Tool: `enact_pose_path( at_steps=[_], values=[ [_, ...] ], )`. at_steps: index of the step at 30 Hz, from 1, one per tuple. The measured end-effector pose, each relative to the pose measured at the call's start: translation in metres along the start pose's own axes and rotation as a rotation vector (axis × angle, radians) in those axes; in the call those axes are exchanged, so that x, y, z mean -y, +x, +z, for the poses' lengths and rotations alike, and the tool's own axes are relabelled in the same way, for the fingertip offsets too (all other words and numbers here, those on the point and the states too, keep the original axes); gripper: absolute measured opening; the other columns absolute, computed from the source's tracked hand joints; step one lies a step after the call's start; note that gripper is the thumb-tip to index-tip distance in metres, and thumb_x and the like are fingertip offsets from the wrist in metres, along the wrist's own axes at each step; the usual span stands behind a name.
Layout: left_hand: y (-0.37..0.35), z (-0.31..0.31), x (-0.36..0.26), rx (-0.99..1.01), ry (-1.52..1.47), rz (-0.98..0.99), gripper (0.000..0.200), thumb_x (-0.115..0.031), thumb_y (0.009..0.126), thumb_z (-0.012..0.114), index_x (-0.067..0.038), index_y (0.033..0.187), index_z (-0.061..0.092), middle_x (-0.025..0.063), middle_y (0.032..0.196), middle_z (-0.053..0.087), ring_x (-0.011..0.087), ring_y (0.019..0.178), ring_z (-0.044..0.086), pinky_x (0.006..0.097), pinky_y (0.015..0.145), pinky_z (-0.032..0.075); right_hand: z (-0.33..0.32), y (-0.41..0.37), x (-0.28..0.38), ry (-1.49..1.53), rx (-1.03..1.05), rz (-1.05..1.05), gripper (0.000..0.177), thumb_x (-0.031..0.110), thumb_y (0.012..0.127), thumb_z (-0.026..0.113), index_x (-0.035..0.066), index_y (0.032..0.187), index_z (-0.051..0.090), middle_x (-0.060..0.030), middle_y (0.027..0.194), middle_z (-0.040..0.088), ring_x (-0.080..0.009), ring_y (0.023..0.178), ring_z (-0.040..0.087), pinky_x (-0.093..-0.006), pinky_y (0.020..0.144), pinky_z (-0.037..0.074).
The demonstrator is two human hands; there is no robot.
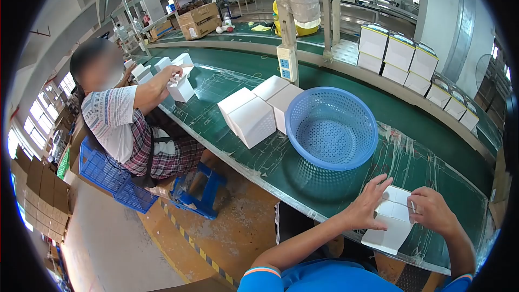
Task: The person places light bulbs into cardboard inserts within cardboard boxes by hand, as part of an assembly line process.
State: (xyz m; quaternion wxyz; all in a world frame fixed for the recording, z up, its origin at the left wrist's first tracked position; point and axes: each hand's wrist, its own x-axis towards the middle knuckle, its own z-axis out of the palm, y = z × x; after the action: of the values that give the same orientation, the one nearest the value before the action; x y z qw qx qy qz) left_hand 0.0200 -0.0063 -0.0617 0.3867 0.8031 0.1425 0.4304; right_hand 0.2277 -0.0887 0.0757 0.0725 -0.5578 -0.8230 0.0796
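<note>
A white box [390, 227] stands on the green table near its front edge, with flaps showing at its top and one flap hanging toward me. My left hand [372, 203] is at the box's left side, fingers spread and thumb apart. On the right side, my right hand [431, 208] has its fingers bent against the box's upper edge. Beyond my hands stands a blue perforated basket [331, 130], with no contents visible. Several white boxes [252, 120] are grouped to the left of the basket.
At the left, a co-worker [116, 108] sits handling white boxes [181, 90] on the green table [216, 143]. A post with sockets [287, 62] rises behind the basket. Stacked white boxes [397, 57] line the far right ledge. A blue stool [200, 192] is on the floor.
</note>
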Motion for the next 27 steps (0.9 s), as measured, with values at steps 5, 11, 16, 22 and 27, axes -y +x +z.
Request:
enact_pose_path(
  at_steps=[5,11,16,22,27],
  values=[
    [-0.011,0.01,0.015,0.005,-0.168,-0.025,0.12,-0.038,0.055,0.087,-0.003,0.148,0.02,0.0224,0.146,0.022,0.0397,0.136,0.026,0.0454,0.111,0.027,-0.004,0.0,0.004,0.004,0.071,0.041,0.049,0.007,0.055,0.081,0.001,0.101,0.066,-0.0144,0.104,0.061,-0.0315,0.096,0.06,-0.0386,0.085,0.05],
    [-0.014,0.015,0.023,0.023,-0.148,-0.022,0.124,-0.035,0.051,0.088,-0.006,0.149,0.018,0.0209,0.145,0.025,0.0399,0.134,0.03,0.0461,0.111,0.029,-0.007,0.001,0.008,0.0,0.112,0.079,0.05,0.008,0.056,0.082,0.0,0.103,0.065,-0.0143,0.109,0.059,-0.0307,0.101,0.059,-0.0375,0.086,0.049],
    [-0.022,0.023,0.03,0.026,-0.182,-0.124,0.123,-0.036,0.051,0.089,-0.004,0.148,0.019,0.021,0.143,0.031,0.0393,0.133,0.033,0.0454,0.11,0.029,-0.006,0.0,0.008,0.025,0.044,0.028,0.039,0.004,0.061,0.077,0.001,0.098,0.065,-0.0148,0.104,0.06,-0.032,0.096,0.06,-0.0386,0.084,0.049],
    [-0.021,0.023,0.03,-0.006,-0.164,-0.107,0.121,-0.029,0.051,0.09,-0.004,0.147,0.021,0.0207,0.141,0.035,0.0391,0.129,0.038,0.0443,0.108,0.031,-0.001,-0.001,0.001,0.052,0.013,0.078,0.035,0.002,0.062,0.076,0.002,0.095,0.066,-0.0132,0.102,0.061,-0.0302,0.094,0.06,-0.0373,0.083,0.05],
    [-0.022,0.024,0.03,-0.032,-0.139,-0.075,0.119,-0.027,0.052,0.089,-0.004,0.147,0.022,0.0209,0.14,0.036,0.0391,0.128,0.039,0.0446,0.108,0.032,-0.007,0.002,0.004,0.071,0.058,0.106,0.038,0.002,0.06,0.077,0.002,0.097,0.067,-0.013,0.102,0.061,-0.0298,0.094,0.06,-0.0367,0.082,0.05]
  ],
)
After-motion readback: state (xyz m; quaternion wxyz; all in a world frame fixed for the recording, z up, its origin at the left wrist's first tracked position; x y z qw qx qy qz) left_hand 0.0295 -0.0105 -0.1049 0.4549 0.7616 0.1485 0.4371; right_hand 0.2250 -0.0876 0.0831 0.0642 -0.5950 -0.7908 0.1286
